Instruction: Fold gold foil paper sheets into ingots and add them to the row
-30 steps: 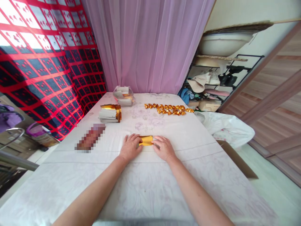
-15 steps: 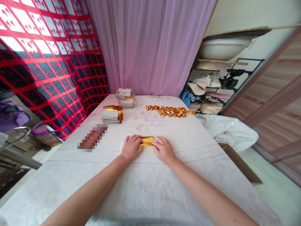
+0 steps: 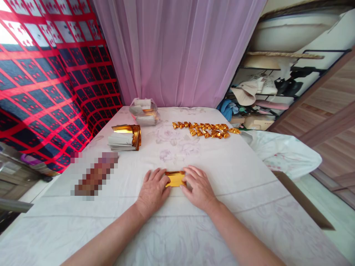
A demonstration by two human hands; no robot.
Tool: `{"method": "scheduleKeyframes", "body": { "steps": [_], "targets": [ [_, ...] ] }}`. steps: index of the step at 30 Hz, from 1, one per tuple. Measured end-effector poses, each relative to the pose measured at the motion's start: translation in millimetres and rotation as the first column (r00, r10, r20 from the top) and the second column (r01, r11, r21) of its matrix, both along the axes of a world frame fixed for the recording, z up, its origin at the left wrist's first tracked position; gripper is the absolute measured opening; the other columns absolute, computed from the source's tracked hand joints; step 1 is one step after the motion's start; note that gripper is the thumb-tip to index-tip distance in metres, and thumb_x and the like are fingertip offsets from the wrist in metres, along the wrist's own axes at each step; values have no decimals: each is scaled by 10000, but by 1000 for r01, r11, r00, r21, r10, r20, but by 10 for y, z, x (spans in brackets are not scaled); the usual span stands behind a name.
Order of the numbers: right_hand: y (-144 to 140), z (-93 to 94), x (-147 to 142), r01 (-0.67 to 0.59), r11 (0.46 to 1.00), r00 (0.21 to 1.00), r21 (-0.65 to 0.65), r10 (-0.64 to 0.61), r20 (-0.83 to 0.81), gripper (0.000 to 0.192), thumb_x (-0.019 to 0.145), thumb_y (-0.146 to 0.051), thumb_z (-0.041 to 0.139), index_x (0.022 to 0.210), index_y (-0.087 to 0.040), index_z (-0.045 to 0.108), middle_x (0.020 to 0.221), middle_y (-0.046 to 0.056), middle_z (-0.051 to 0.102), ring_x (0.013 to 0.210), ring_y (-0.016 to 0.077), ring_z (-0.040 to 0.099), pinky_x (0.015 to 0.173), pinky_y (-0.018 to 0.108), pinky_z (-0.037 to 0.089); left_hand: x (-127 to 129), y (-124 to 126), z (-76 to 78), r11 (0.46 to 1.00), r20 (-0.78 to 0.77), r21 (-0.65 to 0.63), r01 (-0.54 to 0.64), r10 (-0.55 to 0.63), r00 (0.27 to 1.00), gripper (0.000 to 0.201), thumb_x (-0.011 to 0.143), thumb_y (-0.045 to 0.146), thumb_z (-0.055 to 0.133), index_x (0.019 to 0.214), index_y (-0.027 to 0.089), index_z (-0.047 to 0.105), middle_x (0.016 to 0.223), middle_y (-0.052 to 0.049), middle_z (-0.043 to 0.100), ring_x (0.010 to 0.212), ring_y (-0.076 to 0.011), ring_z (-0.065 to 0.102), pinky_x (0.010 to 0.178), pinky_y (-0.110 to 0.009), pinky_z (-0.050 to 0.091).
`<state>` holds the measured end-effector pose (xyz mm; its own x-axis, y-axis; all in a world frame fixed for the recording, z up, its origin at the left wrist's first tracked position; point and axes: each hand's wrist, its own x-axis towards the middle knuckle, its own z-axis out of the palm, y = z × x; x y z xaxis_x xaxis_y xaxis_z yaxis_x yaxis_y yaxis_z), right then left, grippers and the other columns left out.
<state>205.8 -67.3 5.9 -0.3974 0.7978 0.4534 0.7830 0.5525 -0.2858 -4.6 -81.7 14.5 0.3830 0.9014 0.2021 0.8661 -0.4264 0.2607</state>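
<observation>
A folded strip of gold foil paper (image 3: 175,178) lies flat on the table in front of me. My left hand (image 3: 154,186) grips its left end between thumb and fingers, covering that edge. At the opposite end, my right hand (image 3: 199,186) holds it the same way, thumb low and fingertips on the foil. Farther off to the left sits a stack of gold and grey foil sheets (image 3: 124,138). Small folded gold paper pieces (image 3: 208,130) stand in rows at the back right.
A clear plastic bag (image 3: 144,112) with paper stacks stands at the table's back. A blurred reddish item (image 3: 95,173) lies on the left. Beyond the right edge are a white plastic bag (image 3: 291,151), a cardboard piece (image 3: 303,199) and a loaded rack (image 3: 307,68). A purple curtain (image 3: 177,51) hangs behind.
The view has shifted, bringing the table closer. My fingers have moved on the foil strip, and more of its gold face shows between my hands. Both hands stay at its ends.
</observation>
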Motion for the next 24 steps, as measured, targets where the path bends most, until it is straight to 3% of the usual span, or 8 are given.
{"method": "scheduleKeyframes", "body": {
  "steps": [12, 24],
  "targets": [
    [-13, -8, 67, -28, 996, 998, -84, 24, -50, 119, 795, -229, 641, 911, -215, 620, 1299, 100, 612, 1292, 305, 461, 1042, 506, 404, -64, 5, -28, 999, 106, -46, 18, -13, 994, 164, 878, 277, 578, 1032, 254, 629, 1387, -64, 567, 1340, -301, 442, 1123, -581, 288],
    [-31, 23, 93, -40, 997, 996, -73, 33, -82, 91, 859, -223, 561, 815, -228, 641, 1275, 78, 632, 1264, 278, 493, 1043, 478, 421, -70, 3, -10, 998, 117, -64, 26, -18, 993, 132, 902, 263, 525, 985, 244, 626, 1366, -71, 584, 1337, -284, 442, 1131, -574, 276]
  ]
}}
